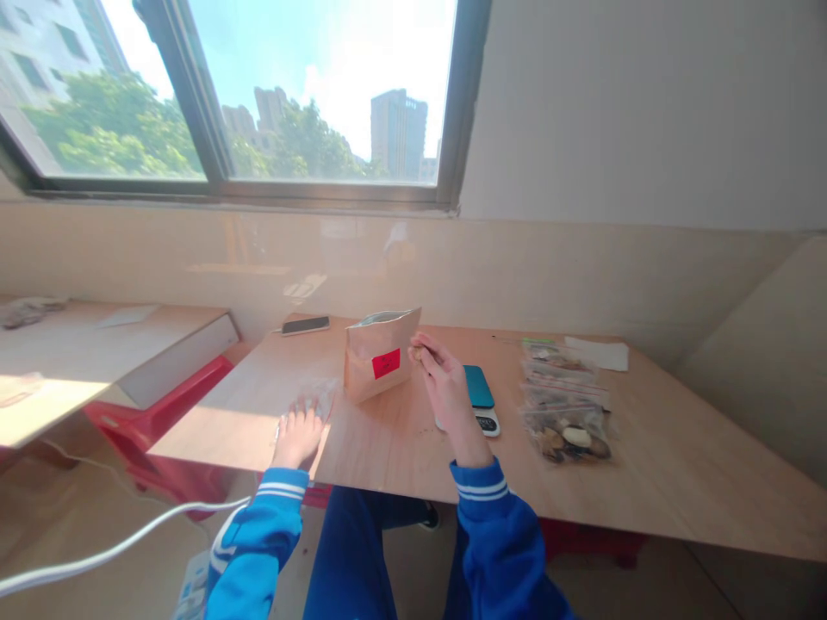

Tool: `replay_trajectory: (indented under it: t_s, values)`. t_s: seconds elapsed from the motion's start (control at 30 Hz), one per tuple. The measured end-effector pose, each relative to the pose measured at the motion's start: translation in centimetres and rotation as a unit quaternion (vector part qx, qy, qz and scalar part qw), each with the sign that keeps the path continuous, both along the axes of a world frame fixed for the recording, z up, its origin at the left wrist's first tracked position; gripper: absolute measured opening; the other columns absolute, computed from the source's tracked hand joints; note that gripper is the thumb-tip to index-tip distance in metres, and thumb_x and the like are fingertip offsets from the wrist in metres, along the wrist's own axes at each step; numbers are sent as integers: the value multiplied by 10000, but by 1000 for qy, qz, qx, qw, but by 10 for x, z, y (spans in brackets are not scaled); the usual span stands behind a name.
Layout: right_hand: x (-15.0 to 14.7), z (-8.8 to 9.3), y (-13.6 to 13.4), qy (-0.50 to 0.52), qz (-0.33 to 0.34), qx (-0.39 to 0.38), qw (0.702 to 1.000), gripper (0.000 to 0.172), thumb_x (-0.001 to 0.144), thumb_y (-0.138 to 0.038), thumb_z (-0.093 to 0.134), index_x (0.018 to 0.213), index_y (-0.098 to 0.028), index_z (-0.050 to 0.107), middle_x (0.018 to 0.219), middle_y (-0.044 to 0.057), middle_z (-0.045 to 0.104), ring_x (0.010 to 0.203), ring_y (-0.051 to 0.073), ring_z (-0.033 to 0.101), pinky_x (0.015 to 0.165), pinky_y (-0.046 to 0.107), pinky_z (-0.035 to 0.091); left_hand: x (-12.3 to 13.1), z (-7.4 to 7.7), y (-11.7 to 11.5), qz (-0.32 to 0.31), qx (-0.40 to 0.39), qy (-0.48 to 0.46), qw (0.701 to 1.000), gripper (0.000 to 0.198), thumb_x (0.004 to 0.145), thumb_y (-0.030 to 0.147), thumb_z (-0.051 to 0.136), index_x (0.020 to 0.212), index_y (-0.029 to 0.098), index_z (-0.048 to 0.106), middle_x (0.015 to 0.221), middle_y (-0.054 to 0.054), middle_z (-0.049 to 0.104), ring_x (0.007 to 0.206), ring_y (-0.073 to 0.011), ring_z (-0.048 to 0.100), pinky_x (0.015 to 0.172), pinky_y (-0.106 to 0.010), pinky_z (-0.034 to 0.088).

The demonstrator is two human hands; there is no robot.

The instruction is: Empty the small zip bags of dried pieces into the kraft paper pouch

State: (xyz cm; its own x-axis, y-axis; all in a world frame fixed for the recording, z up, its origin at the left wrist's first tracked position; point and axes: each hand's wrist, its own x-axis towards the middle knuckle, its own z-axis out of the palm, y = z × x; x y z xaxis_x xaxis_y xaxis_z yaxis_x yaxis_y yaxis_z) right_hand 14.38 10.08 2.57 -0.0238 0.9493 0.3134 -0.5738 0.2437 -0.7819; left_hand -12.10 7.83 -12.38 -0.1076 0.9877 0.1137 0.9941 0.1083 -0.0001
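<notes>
A kraft paper pouch with a red label stands upright on the table, its top open. Between the fingertips of my right hand is a small brown piece, too small to name, just to the right of the pouch. Partly behind that hand sits a small digital scale with a teal platform. My left hand lies on the table with its fingers stretched out, touching a clear plastic bag.
Several clear zip bags of dried pieces lie in a row on the right. Behind them is a white paper. A phone rests near the wall. To the left are a second table and a red stool. A white cable crosses the lower left.
</notes>
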Motion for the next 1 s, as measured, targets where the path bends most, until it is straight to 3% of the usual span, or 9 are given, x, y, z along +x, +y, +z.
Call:
replay_trajectory:
  t_s: [0.1, 0.2, 0.3, 0.4, 0.5, 0.63, 0.8, 1.0]
  values:
    - [-15, 45, 41, -140, -25, 150, 978, 231, 808, -308, 631, 1010, -213, 689, 1040, 28, 691, 926, 161, 624, 919, 329, 487, 4, -1, -8, 12, 4, 32, 999, 470, 938, 230, 298, 1318, 61, 518, 1471, -278, 338, 1330, -385, 386, 1051, -582, 308]
    - [-27, 67, 79, -273, -8, 253, 928, 215, 824, -270, 573, 991, -203, 691, 1027, 33, 694, 928, 163, 620, 867, 301, 489, 6, 1, -11, 16, 7, 54, 998, 486, 931, 218, 277, 1324, 70, 523, 1469, -261, 353, 1319, -371, 409, 1052, -560, 321]
    - [-33, 65, 103, -355, 48, 291, 887, 202, 794, -197, 542, 910, -181, 707, 940, 37, 713, 897, 164, 632, 841, 293, 484, 7, 4, -12, 18, 7, 69, 997, 503, 925, 198, 269, 1365, 75, 480, 1458, -241, 386, 1298, -367, 439, 1050, -547, 334]
    - [-32, 56, 109, -387, 90, 290, 870, 239, 738, -125, 496, 823, -162, 716, 840, 39, 724, 845, 173, 643, 798, 293, 487, 8, 6, -12, 15, 10, 77, 997, 516, 921, 186, 270, 1393, 64, 439, 1458, -240, 385, 1308, -378, 423, 1053, -545, 333]
    - [-31, 52, 105, -379, 100, 268, 880, 292, 683, -96, 457, 803, -151, 717, 848, 45, 734, 859, 184, 646, 790, 293, 488, 10, 7, -13, 12, 12, 78, 997, 517, 914, 173, 274, 1387, 49, 444, 1454, -254, 382, 1314, -390, 410, 1047, -554, 337]
    - [-32, 51, 100, -330, 124, 235, 906, 403, 662, -104, 452, 984, -162, 689, 930, 36, 738, 941, 185, 645, 854, 307, 485, 11, 8, -13, 13, 12, 75, 997, 517, 903, 172, 297, 1382, 55, 454, 1436, -259, 410, 1301, -384, 430, 1040, -555, 351]
    - [-33, 50, 100, -328, 74, 228, 914, 467, 671, -95, 445, 1066, -213, 665, 1150, 7, 674, 1108, 176, 580, 947, 300, 453, 9, 6, -12, 13, 18, 72, 997, 513, 902, 220, 320, 1379, 114, 476, 1447, -224, 418, 1303, -364, 433, 1044, -542, 353]
    - [-25, 46, 90, -342, -2, 251, 906, 543, 674, -20, 415, 1092, -257, 666, 1208, -34, 644, 1195, 155, 507, 1074, 309, 338, 6, 2, -12, 17, 22, 65, 998, 528, 904, 204, 278, 1392, 112, 457, 1437, -222, 434, 1293, -363, 443, 1048, -547, 342]
